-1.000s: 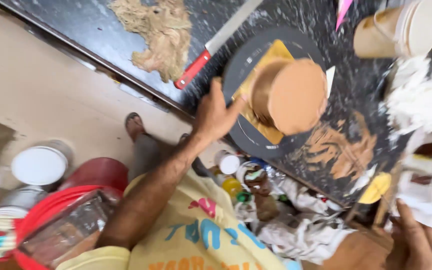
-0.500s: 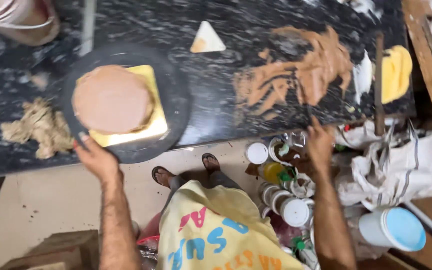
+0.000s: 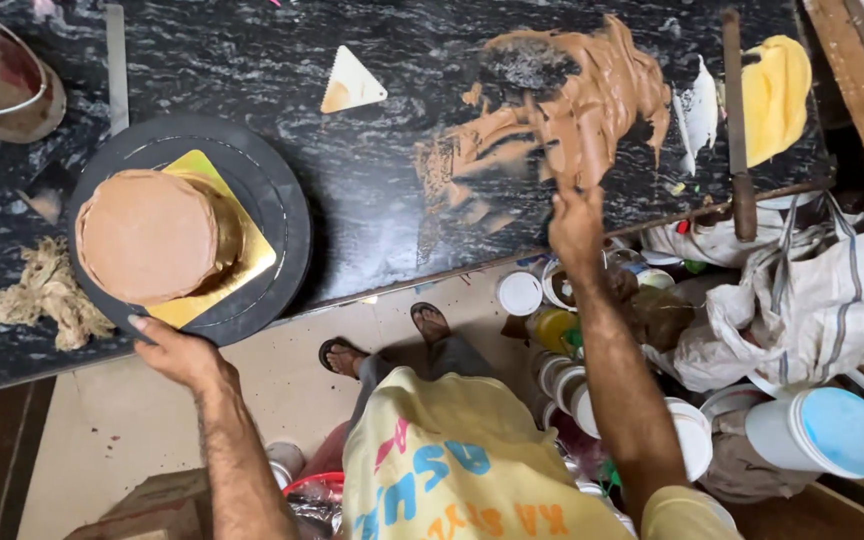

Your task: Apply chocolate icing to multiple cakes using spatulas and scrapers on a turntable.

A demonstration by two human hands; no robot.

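Note:
A round cake coated in brown cream [image 3: 152, 235] stands on a square gold board [image 3: 242, 265] atop a black turntable [image 3: 282, 210] on the dark marble counter [image 3: 402, 60]. My left hand [image 3: 180, 352] grips the turntable's near rim, thumb on its edge. My right hand [image 3: 577, 222] is raised at the counter's front edge, fingers closed on a flat scraper [image 3: 564, 140] smeared with brown cream. The scraper sits over a wide smear of brown cream [image 3: 602, 80] spread on the counter.
A white triangular scraper [image 3: 352, 85], a long wooden-handled knife [image 3: 737, 130], a yellow cloth [image 3: 777, 90] and a bowl [image 3: 2, 75] lie on the counter. A fibre tuft [image 3: 47, 295] sits left. Tubs [image 3: 552, 330], a white bag [image 3: 812, 300] and a blue-lidded bucket [image 3: 827, 432] crowd the floor.
My right hand has risen from the tubs below the counter to the cream smear. My left hand stays at the turntable's rim. The view has shifted slightly.

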